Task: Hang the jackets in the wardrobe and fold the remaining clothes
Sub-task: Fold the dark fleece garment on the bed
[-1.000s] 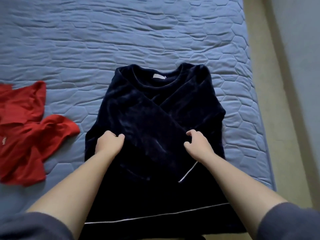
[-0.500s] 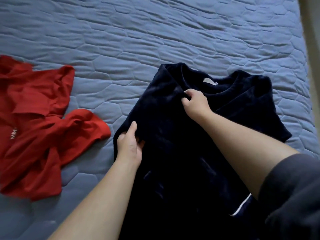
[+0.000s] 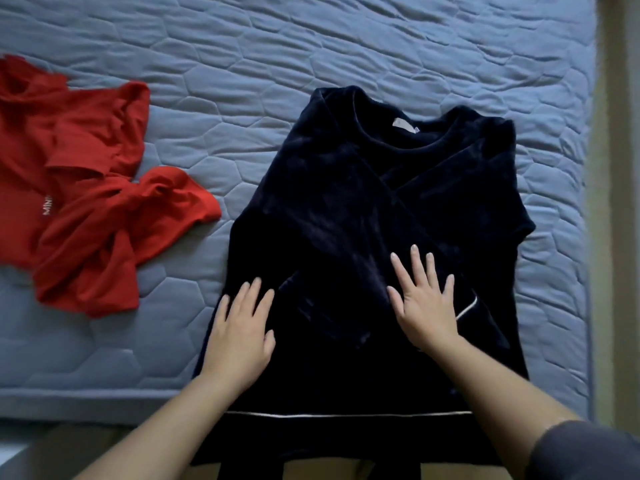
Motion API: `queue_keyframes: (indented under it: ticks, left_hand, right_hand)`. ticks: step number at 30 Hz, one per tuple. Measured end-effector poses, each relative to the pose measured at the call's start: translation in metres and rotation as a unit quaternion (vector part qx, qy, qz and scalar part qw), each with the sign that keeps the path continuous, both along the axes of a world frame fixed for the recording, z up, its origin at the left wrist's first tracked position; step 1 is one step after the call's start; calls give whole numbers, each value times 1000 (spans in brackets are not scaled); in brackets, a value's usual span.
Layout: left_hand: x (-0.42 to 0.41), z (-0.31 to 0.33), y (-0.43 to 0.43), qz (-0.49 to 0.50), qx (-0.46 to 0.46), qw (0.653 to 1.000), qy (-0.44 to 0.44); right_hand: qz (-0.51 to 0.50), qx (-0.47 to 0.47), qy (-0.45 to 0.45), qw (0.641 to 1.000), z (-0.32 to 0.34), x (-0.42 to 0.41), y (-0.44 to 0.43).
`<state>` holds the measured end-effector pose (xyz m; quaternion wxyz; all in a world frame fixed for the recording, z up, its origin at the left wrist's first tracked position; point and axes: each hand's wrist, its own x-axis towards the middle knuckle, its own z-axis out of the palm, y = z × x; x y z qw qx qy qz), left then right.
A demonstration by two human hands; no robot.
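Nearest, two bare forearms reach in from the bottom edge, the right one coming out of a pushed-up grey sleeve (image 3: 581,452). Beneath them a dark navy velvety sweater (image 3: 346,202) lies flat on the bed. Its hem, trimmed with a thin pale line, hangs over the near edge of the bed. The left hand (image 3: 239,337) rests palm down on the sweater's lower left edge, fingers straight and slightly apart, gripping nothing. The right hand (image 3: 426,306) also lies flat with fingers fanned, pressing on the folded sleeves near the middle and holding nothing. Both sweater sleeves are folded across the chest and cross in an X. A cuff with pale piping shows just right of the right hand. Farther off is the round neckline with a small pale label inside. To the left, near the sweater, a crumpled bright red fabric garment (image 3: 86,209) with small white lettering lies in a heap. Everything rests on a blue-grey quilted bed cover (image 3: 311,46) with honeycomb stitching, which runs to the top.
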<state>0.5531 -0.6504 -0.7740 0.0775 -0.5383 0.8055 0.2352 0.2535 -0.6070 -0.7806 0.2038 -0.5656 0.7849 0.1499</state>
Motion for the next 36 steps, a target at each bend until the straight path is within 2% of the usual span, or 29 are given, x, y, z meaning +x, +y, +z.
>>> queue_keyframes:
  ticks: [2,5,7,8,9,10,12,13,14,15,18,21,24,28,31,32,36]
  left_hand:
    - [2,3,23,-6,19,998,-53]
    - [-5,8,38,18,13,997,-75]
    - [-19,13,38,98,35,994,-31]
    - [-28,15,36,174,69,982,25]
    - [-39,17,31,269,133,949,95]
    - [-51,19,25,359,208,894,166]
    - [-70,15,15,490,322,767,262]
    - [-75,14,12,524,358,723,275]
    - [-80,13,11,538,383,698,276]
    - [-84,12,12,542,399,688,271]
    - [-92,5,18,540,374,712,247]
    - [-95,2,23,547,330,728,250]
    - [-90,0,24,560,313,721,261]
    - [-81,-6,26,553,297,742,237]
    - [-85,-10,23,537,308,759,200]
    - [-86,-9,22,521,309,776,178]
    - [-68,2,28,378,242,894,-1]
  right_hand:
    - [-14,24,12,1000,4,-11,35]
    - [-57,63,13,996,11,-26,82]
    - [-77,76,16,994,15,-32,101]
    - [-90,69,8,993,17,-34,107]
    - [-122,50,-15,991,19,-34,108]
    - [-184,17,-53,981,22,-33,107]
    - [-352,-82,-128,923,23,-32,99]
    - [-427,-130,-145,883,24,-32,95]
    - [-486,-162,-143,847,24,-33,90]
    - [-530,-178,-129,819,24,-35,86]
    - [-607,-151,-67,777,21,-48,78]
    - [-650,-80,-55,753,17,-65,72]
    - [-635,-60,-78,766,15,-78,76]
    - [-600,-110,-108,785,14,-93,101]
    - [-566,-113,-136,805,11,-96,114]
    - [-556,-104,-142,812,11,-95,116]
    - [-530,-76,-143,832,14,-93,122]
